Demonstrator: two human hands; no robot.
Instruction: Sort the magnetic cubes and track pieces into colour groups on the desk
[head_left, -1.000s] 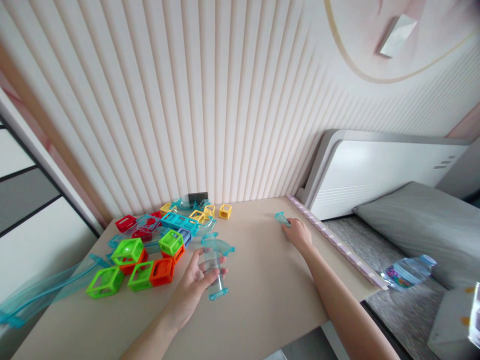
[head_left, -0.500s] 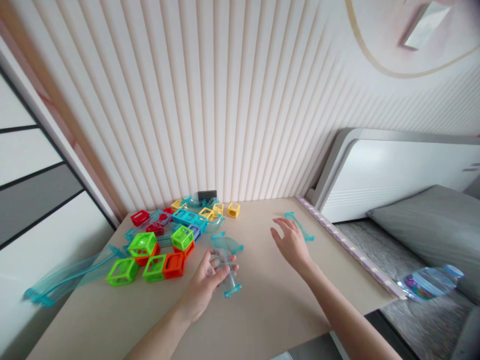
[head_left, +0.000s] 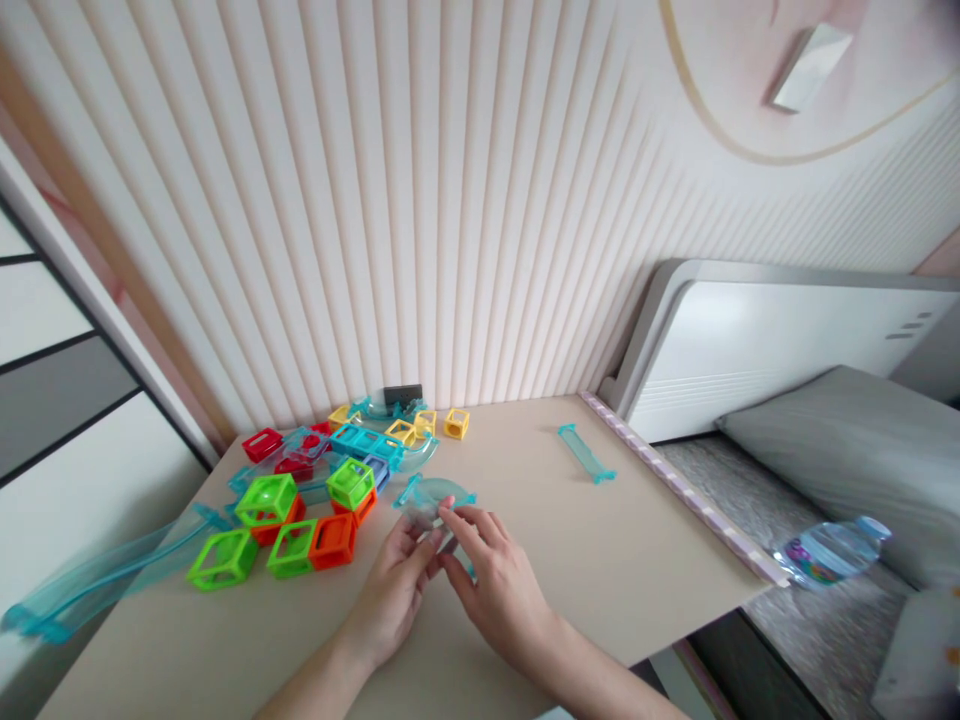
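My left hand [head_left: 397, 585] is closed around a clear tube-like track piece [head_left: 451, 545], mostly hidden by fingers. My right hand [head_left: 502, 585] has its fingertips pinched on the same piece from the right. Just beyond the fingertips is a curved clear piece with teal ends [head_left: 442, 490]; whether it touches the held one I cannot tell. A straight teal track piece [head_left: 587, 455] lies alone on the right of the table.
Left on the table [head_left: 630, 560] sit green frame cubes [head_left: 267, 500], orange cubes [head_left: 332, 541], yellow cubes [head_left: 456, 424] and red ones. A long teal chute [head_left: 112, 575] sticks out past the left edge. A water bottle [head_left: 832, 550] lies on the bed at right.
My right hand has come left from beside the straight teal piece to meet my left hand at the clear track piece. The straight piece stays on the table.
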